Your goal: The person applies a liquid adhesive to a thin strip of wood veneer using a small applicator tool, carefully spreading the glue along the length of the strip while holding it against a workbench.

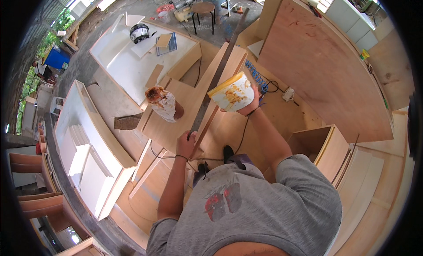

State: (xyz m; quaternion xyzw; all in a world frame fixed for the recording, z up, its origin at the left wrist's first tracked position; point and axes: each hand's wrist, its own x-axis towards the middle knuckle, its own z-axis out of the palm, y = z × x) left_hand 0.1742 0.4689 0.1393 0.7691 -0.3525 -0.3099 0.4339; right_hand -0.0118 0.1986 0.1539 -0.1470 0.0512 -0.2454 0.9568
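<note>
My right hand point(252, 102) is wrapped round a white plastic tub point(233, 94) with yellow-brown smears on its side, held tilted above a pale wood panel. My left hand point(186, 144) is closed at the near end of a long, narrow dark strip point(219, 71). That strip runs away from me along the wood workpiece point(194, 86), its far end sticking out past the board. Left of the strip stands a brown container point(164, 104) wrapped in stained white paper, its top coated in brown residue. The tub's contents are hidden from this angle.
White-topped cabinet pieces lie at the left point(99, 150) and far left, one carrying a black-and-white round can point(139, 32). A large plywood panel point(321, 66) leans at the right. Cables and a blue coiled hose point(257, 75) cross the floor. A stool point(203, 9) stands behind.
</note>
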